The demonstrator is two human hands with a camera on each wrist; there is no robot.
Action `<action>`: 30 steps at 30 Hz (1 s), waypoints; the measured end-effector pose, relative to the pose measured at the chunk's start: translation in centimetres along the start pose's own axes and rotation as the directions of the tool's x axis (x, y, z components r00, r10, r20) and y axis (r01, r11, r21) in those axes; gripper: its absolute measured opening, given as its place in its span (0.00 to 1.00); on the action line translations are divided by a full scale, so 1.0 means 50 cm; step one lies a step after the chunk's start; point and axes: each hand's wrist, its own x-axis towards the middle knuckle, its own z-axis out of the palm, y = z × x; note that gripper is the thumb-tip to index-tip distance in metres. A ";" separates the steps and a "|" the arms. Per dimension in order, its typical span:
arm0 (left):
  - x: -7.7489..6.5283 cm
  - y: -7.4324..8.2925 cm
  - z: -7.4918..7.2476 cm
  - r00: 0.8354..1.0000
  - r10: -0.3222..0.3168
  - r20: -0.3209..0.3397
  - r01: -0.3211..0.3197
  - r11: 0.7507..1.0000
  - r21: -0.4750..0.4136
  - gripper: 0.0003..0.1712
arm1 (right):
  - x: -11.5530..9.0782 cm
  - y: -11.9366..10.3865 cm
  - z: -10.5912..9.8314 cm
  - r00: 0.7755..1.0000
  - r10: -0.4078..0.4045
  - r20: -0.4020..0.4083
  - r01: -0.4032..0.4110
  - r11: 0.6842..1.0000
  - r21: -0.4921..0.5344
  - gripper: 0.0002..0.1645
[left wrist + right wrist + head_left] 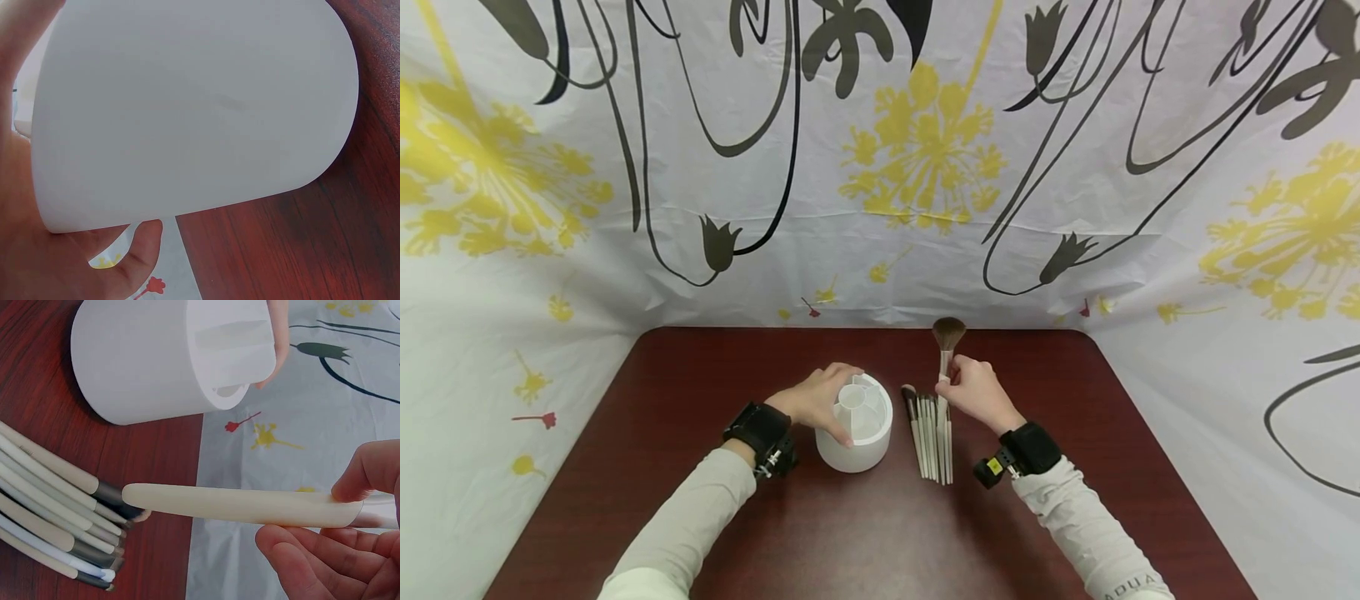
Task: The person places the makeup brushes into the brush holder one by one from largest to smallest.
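Observation:
My left hand (817,402) grips the rim of a round white holder (852,455) with dividers inside, its thumb at the near side and fingers over the far edge. In the left wrist view the holder's smooth wall (200,112) fills most of the picture. My right hand (979,392) pinches a large fluffy makeup brush (949,335) near the top of its pale handle, bristles upward. The right wrist view shows that cream handle (244,505) between thumb and fingers, its tapered end pointing toward the holder. Several smaller makeup brushes (928,442) lie side by side just below the right hand.
Everything stands on a dark red wooden table (865,542). A white cloth (880,275) with grey, black and yellow floral prints hangs behind it and at both sides. Each wrist wears a black camera mount (1033,450).

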 end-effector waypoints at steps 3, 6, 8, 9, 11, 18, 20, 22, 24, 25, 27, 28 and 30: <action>0.000 -0.001 0.000 1.000 -0.001 0.003 0.001 1.000 -0.002 0.65 | -0.001 -0.009 -0.001 1.000 -0.018 0.000 0.018 1.000 0.002 0.06; 0.000 -0.001 0.000 1.000 0.000 0.003 0.000 1.000 -0.004 0.65 | -0.001 -0.016 0.000 1.000 -0.025 0.003 0.025 1.000 0.007 0.06; 0.000 -0.001 0.000 1.000 0.002 0.003 -0.002 1.000 -0.003 0.65 | -0.001 -0.021 0.001 0.999 -0.038 0.001 0.038 0.999 0.010 0.06; 0.000 -0.001 0.000 1.000 0.002 0.002 -0.002 1.000 -0.001 0.64 | -0.001 -0.024 0.001 0.999 -0.040 0.000 0.040 0.999 0.015 0.06; 0.001 -0.002 0.001 1.000 0.005 0.000 -0.005 1.000 0.000 0.64 | 0.000 -0.029 0.003 0.999 -0.048 -0.007 0.048 0.999 0.020 0.05; 0.002 -0.003 0.003 1.000 0.010 -0.007 -0.010 1.000 0.013 0.64 | 0.004 -0.047 0.007 0.998 -0.059 -0.027 0.060 0.998 0.031 0.05; 0.003 -0.005 0.004 1.000 0.004 -0.010 -0.004 1.000 0.016 0.64 | 0.005 -0.051 0.008 0.998 -0.059 -0.029 0.060 0.998 0.033 0.05; 0.004 -0.006 0.005 1.000 0.000 -0.014 0.000 1.000 0.016 0.65 | 0.006 -0.053 0.009 0.998 -0.059 -0.027 0.060 0.998 0.031 0.05; 0.005 -0.006 0.005 1.000 -0.002 -0.014 0.002 1.000 0.016 0.65 | 0.006 -0.053 0.010 0.998 -0.063 -0.026 0.064 0.997 0.032 0.05; 0.005 -0.006 0.005 1.000 -0.004 -0.014 0.004 1.000 0.017 0.65 | 0.006 -0.054 0.010 0.998 -0.065 -0.024 0.066 0.997 0.035 0.05; 0.005 -0.005 0.004 1.000 -0.003 -0.014 0.003 1.000 0.016 0.65 | 0.006 -0.054 0.010 0.997 -0.073 -0.017 0.074 0.996 0.043 0.05; 0.005 -0.004 0.004 1.000 -0.004 -0.014 0.004 1.000 0.015 0.65 | 0.006 -0.055 0.010 0.997 -0.080 -0.014 0.080 0.996 0.048 0.04; 0.004 -0.003 0.004 1.000 -0.007 -0.014 0.007 1.000 0.013 0.65 | 0.006 -0.056 0.010 0.996 -0.094 -0.009 0.094 0.994 0.055 0.04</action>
